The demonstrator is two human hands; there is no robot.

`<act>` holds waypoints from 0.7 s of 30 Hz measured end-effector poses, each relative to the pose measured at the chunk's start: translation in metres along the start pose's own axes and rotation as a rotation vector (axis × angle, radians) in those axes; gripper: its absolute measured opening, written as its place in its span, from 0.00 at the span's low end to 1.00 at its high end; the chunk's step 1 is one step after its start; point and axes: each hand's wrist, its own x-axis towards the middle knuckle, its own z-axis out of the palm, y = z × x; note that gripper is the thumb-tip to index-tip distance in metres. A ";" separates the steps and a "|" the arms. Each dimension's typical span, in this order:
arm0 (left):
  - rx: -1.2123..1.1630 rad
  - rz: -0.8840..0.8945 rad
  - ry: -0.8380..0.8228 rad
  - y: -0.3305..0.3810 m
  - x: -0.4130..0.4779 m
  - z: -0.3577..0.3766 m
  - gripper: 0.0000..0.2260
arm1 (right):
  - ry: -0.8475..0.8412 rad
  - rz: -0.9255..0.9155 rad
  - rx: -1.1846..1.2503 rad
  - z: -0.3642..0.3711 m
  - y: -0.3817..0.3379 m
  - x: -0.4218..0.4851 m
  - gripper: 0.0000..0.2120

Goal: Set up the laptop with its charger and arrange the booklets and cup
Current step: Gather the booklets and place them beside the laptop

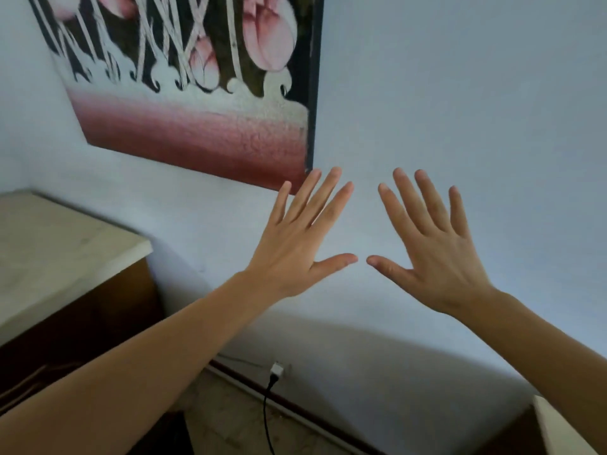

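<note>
Both forearms (138,379) cropped: left hand (289,254), right hand (440,267).

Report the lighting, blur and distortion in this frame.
Head view: soft, even light, no glare; a broad faint shadow darkens the lower wall; the painting and the counter look smeared with blur, the left hand and right hand somewhat sharper; wide-angle distortion leans the painting's frame.

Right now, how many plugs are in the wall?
1: a white plug with a black cable, low on the wall near the floor. Others may be out of frame.
</note>
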 end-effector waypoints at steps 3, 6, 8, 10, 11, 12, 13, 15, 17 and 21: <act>-0.022 0.045 0.011 0.024 0.031 -0.050 0.36 | -0.023 0.066 -0.033 -0.069 0.026 -0.007 0.40; -0.054 0.066 0.053 0.043 0.050 -0.087 0.36 | -0.023 0.132 -0.089 -0.127 0.043 -0.024 0.41; -0.101 0.081 0.068 0.058 0.053 -0.103 0.36 | -0.020 0.182 -0.123 -0.157 0.048 -0.041 0.40; -0.155 0.107 0.076 0.076 0.050 -0.113 0.36 | -0.020 0.240 -0.142 -0.180 0.045 -0.064 0.40; -0.185 0.126 0.073 0.086 0.047 -0.116 0.36 | -0.026 0.267 -0.152 -0.189 0.041 -0.076 0.40; -0.217 0.146 0.063 0.096 0.042 -0.119 0.36 | -0.041 0.290 -0.164 -0.197 0.036 -0.088 0.40; -0.250 0.165 0.048 0.107 0.036 -0.121 0.36 | -0.066 0.309 -0.179 -0.204 0.032 -0.102 0.40; -0.307 0.181 0.028 0.130 0.022 -0.123 0.36 | -0.121 0.351 -0.189 -0.219 0.025 -0.135 0.40; -0.379 0.229 -0.005 0.158 0.007 -0.126 0.36 | -0.166 0.409 -0.226 -0.239 0.017 -0.171 0.40; -0.429 0.282 -0.064 0.193 -0.007 -0.126 0.36 | -0.238 0.495 -0.252 -0.256 0.014 -0.213 0.40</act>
